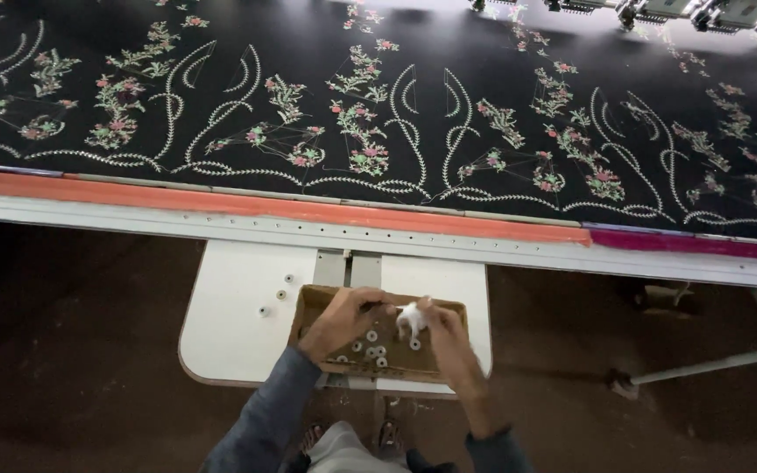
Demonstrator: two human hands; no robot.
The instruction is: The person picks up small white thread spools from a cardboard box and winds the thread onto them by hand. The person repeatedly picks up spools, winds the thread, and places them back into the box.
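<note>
A shallow brown cardboard box lies on a small white side table. Several small white bobbins lie inside the box. My left hand reaches into the box with its fingers curled; whether it holds anything is hidden. My right hand is over the box's right part, fingers pinched on a small white piece that looks like thread or cloth.
Three loose bobbins sit on the white table left of the box. Beyond runs a long embroidery frame rail with an orange strip, holding black fabric stitched with floral patterns. Machine heads line the far right top. Brown floor lies on both sides.
</note>
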